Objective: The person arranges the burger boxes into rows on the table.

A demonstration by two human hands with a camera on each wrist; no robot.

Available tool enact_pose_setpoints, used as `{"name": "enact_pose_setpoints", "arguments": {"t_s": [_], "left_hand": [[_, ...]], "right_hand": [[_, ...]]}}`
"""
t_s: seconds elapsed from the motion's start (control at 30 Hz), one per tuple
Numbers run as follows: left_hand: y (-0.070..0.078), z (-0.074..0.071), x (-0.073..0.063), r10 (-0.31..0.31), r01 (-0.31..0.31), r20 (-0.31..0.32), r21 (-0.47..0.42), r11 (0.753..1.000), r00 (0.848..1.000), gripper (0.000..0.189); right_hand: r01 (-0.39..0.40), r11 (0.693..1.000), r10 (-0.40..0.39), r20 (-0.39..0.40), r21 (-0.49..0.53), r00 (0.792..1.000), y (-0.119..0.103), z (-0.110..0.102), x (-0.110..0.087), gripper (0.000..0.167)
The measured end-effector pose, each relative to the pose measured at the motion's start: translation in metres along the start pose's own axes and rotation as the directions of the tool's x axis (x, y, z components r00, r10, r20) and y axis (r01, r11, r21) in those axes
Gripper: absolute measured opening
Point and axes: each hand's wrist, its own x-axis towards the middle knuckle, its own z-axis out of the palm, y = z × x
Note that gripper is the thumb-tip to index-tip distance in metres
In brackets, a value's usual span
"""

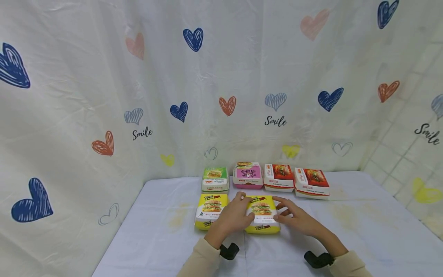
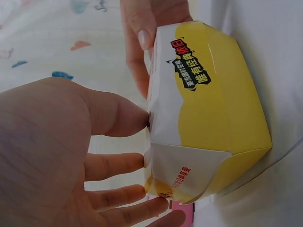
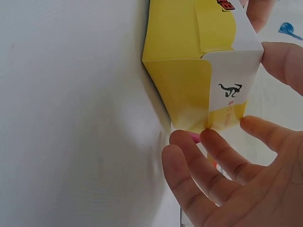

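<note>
The yellow burger box (image 1: pixel 263 215) sits on the white cloth (image 1: pixel 152 238), its nine-o'clock edge hidden by the touching, loosely spread left hand (image 1: pixel 232 216); the right hand (image 1: pixel 297 219), likewise spread, touches its three-o'clock side. A second yellow box (image 1: pixel 207 213), at nine o'clock, is partly covered too.

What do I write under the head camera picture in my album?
Left hand and right hand at one yellow burger box, its twin alongside, a pink box behind.
</note>
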Motion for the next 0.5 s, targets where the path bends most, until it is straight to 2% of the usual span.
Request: {"name": "enact_pose_setpoints", "arguments": {"t_s": [0.33, 0.5], "left_hand": [[-0.0019, -0.0005, 0.0002, -0.001, 0.001, 0.010, 0.003, 1.000, 1.000, 0.053], [-0.0034, -0.0039, -0.0014, 0.020, -0.020, -0.002, 0.001, 1.000, 1.000, 0.052]], "right_hand": [[0.011, 1.000, -0.011, -0.004, 0.022, 1.000, -0.0026, 0.0041, -0.0005, 0.075], [0.021, 0.999, -0.021, -0.013, 0.030, 1.000, -0.0024, 0.0090, 0.0011, 0.074]]}}
